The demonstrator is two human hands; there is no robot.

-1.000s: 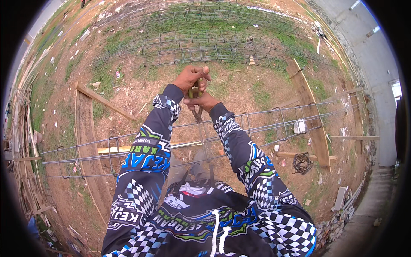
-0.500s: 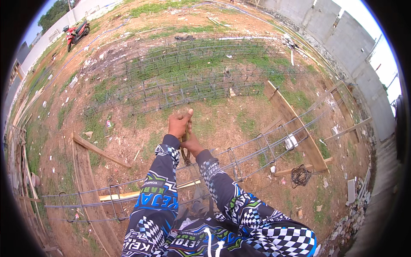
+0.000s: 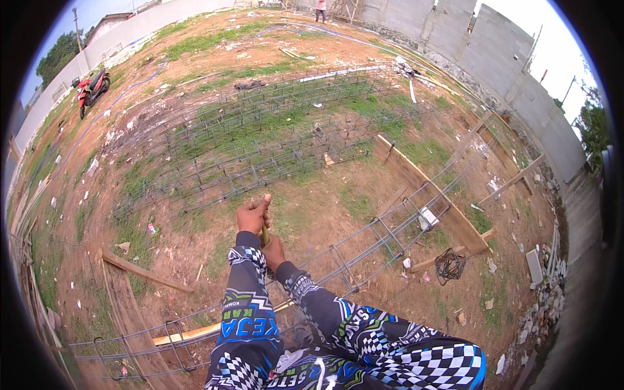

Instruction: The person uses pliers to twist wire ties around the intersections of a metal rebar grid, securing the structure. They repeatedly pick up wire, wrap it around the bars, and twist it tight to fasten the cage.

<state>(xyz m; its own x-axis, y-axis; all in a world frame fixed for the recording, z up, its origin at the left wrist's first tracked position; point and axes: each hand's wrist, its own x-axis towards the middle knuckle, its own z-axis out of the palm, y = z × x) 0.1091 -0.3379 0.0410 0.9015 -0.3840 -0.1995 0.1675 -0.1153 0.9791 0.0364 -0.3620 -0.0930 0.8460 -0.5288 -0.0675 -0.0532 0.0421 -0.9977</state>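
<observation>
My left hand (image 3: pixel 252 216) is closed, thumb raised, held in front of me above the ground; what its fingers hold is hidden. Just below it, my right hand (image 3: pixel 274 251) is closed against a slim yellowish piece (image 3: pixel 265 235), perhaps a tool handle, which shows between the two hands; its kind cannot be made out. Under my forearms runs a long steel rebar cage (image 3: pixel 379 227) with square stirrups. It rests across an upright wooden board (image 3: pixel 432 198) on the right and a plank (image 3: pixel 123 305) on the left.
Several finished rebar cages (image 3: pixel 260 160) lie on the grass ahead. A tangled wire bundle (image 3: pixel 450 265) and a white block (image 3: pixel 427 219) are near the right board. Wooden braces (image 3: pixel 146 271) stick out. Further off are a red motorbike (image 3: pixel 91 91), a person (image 3: pixel 321 10) and a concrete wall (image 3: pixel 448 32).
The view has shifted, so the scene sits further left and a distant person shows at the top. Both hands stay close together, now slightly lower in the picture.
</observation>
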